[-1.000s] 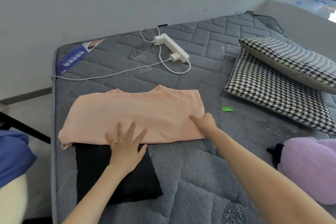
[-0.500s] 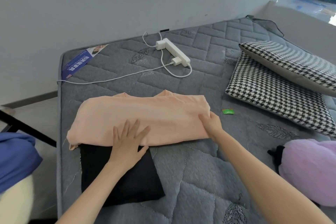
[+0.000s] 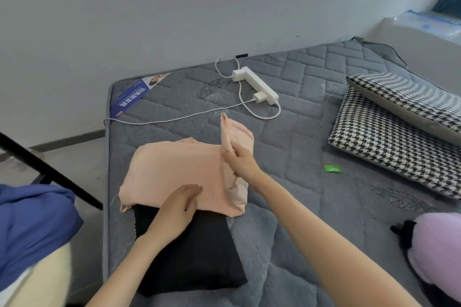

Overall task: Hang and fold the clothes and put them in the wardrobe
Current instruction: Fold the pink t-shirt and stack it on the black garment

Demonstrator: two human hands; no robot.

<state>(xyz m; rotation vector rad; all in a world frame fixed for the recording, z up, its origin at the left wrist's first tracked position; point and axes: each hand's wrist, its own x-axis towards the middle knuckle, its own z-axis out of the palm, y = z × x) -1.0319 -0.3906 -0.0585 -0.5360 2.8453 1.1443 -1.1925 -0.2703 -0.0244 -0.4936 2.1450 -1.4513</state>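
Peach shirt (image 3: 174, 172): folded strip lying across mattress (image 3: 299, 157), left of its centre, near edge overlapping black garment (image 3: 194, 257) toward mattress near-left corner. Right hand (image 3: 239, 157): grips shirt's right end, raised off mattress. Left hand (image 3: 179, 207): flat, fingers together, pressing shirt's near edge. Power strip (image 3: 259, 87): mattress far edge. Houndstooth pillows (image 3: 394, 137): mattress right side.

Bedroom in a lived-in home. Bare grey quilted mattress (image 3: 294, 182) sits against a plain wall (image 3: 174, 7). Two houndstooth pillows (image 3: 399, 137) on the mattress's right side; white power strip (image 3: 257, 85) with charger cables near its far edge; peach top (image 3: 174, 169) near its left edge.
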